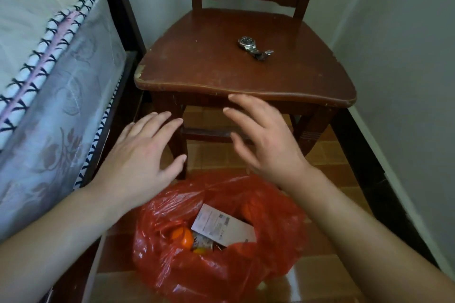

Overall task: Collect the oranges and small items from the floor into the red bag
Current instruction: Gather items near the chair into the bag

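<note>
From the head view, the red bag [216,248] sits on the tiled floor [320,241] just below and between both wrists, its mouth gaping upward. Inside it lie an orange [182,236], a white printed card [222,225] tilted across the middle, and a small patterned packet [203,243] half hidden beneath the card; a second orange shape [247,211] shows through the plastic nearer the right wrist. The bag is thin, glossy, crinkled plastic, slumped with its rim folded outward. The left hand [140,155] hovers with its fingers spread and straight, holding nothing; the right hand [266,140] is likewise spread and empty, its fingertips close to the front edge of a wooden chair [197,66]. Beyond the right hand, a wristwatch [253,47] lies on the seat. A bed [49,76] flanks the left hand, a wall [406,56] the right, leaving a narrow strip of floor.
</note>
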Demonstrator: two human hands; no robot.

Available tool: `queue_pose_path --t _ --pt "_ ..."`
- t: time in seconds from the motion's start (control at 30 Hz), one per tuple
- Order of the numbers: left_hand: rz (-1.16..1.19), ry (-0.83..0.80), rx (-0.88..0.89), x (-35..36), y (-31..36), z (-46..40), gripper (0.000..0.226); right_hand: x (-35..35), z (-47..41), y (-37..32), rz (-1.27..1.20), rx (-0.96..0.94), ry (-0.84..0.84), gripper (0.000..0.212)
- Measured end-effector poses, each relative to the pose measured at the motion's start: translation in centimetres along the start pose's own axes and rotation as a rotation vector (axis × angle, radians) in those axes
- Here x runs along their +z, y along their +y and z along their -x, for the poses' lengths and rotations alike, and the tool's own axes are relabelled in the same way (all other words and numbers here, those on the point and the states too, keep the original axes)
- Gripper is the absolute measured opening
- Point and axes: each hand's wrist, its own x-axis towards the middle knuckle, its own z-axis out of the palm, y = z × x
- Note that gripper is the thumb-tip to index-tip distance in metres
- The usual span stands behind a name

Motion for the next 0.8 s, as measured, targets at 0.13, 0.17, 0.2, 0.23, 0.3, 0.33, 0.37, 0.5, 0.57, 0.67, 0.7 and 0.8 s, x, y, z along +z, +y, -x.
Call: queue_pose_path --t 0.13,0.17,0.2,0.23,0.3,0.33,0.37,0.5,0.57,0.67,0.7,0.8 --pt "0.012 0.012 -0.021 -0.8 -0.5 -0.3 0.072 -2.3 -6.1 1.9 0.17 0.127 0.009 0.053" --pt "0.015 0.011 -0.016 -0.8 -0.5 -0.3 0.072 -2.5 -7.3 2.4 0.2 0.193 -0.039 0.056" --pt "0.018 0.009 -0.011 -0.9 -0.4 -0.3 0.071 -2.6 -8.5 2.8 0.208 0.252 -0.096 0.058" --pt "0.021 0.007 -0.007 -0.9 -0.3 -0.3 0.071 -2.7 -9.5 3.3 0.2 0.303 -0.158 0.06" --pt "0.025 0.003 -0.002 -0.9 -0.2 -0.4 0.07 -2.7 -11.1 4.3 0.16 0.382 -0.268 0.062" --pt "0.025 0.002 -0.001 -0.9 -0.2 -0.3 0.07 -2.6 -11.6 4.6 0.143 0.416 -0.305 0.063" --pt "0.025 0.002 -0.003 -0.9 -0.1 -0.3 0.07 -2.4 -11.9 4.8 0.136 0.442 -0.326 0.063" --pt "0.04 -0.004 0.002 -0.8 0.1 -0.2 0.069 -2.0 -11.7 4.9 0.124 0.471 -0.26 0.053" --pt "0.051 -0.008 0.006 -0.8 0.3 -0.2 0.069 -2.3 -11.3 4.7 0.107 0.472 -0.21 0.047" --pt "0.067 -0.019 0.007 -0.8 0.5 -0.2 0.069 -2.9 -10.3 4.3 0.105 0.441 -0.156 0.039" --pt "0.07 -0.021 0.013 -0.7 0.6 -0.1 0.069 -3.1 -9.7 4.0 0.109 0.418 -0.136 0.036" --pt "0.081 -0.021 0.029 -0.6 0.8 -0.1 0.068 -3.9 -7.6 3.0 0.042 0.389 -0.061 0.032"
